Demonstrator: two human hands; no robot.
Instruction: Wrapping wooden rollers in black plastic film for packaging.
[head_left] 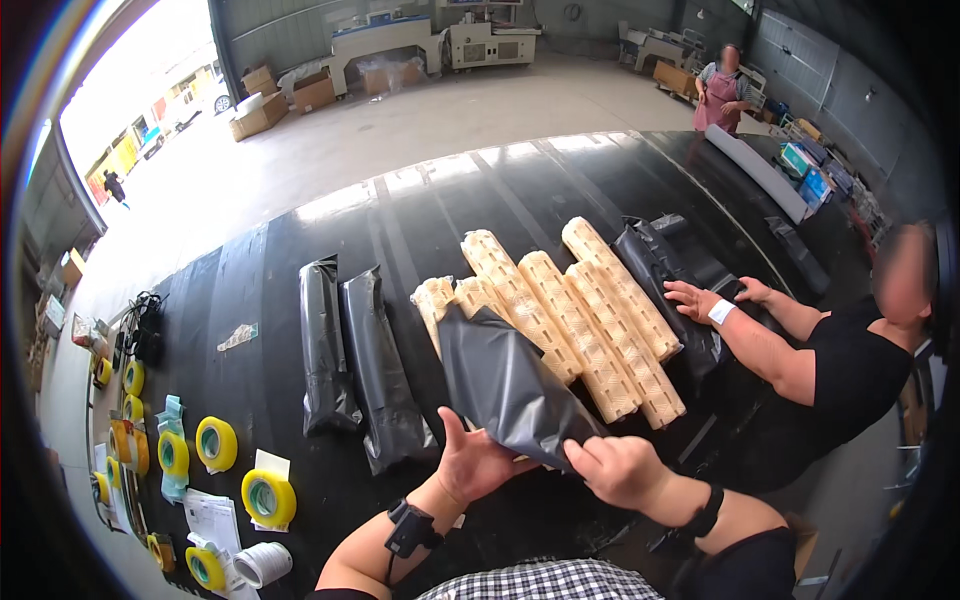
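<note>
A loose black plastic mailing bag (510,375) lies slantwise in front of me, over the near ends of some cream-coloured patterned rolls. My right hand (622,472) pinches the bag's near right corner between thumb and fingers. At its near edge, my left hand (476,466) is open, palm up and thumb spread; its fingertips are partly hidden under the bag. More cream rolls (600,340) in clear wrap lie beyond and to the right. Left of them are two filled black bags (330,345), long and narrow, side by side.
A co-worker (850,350) at the right handles another black bag (690,330). Yellow tape rolls (268,498), papers (212,518) and a white spool (263,565) sit at the dark table's (250,385) left. Another person (722,95) stands beyond its far edge, near a grey roll (755,172).
</note>
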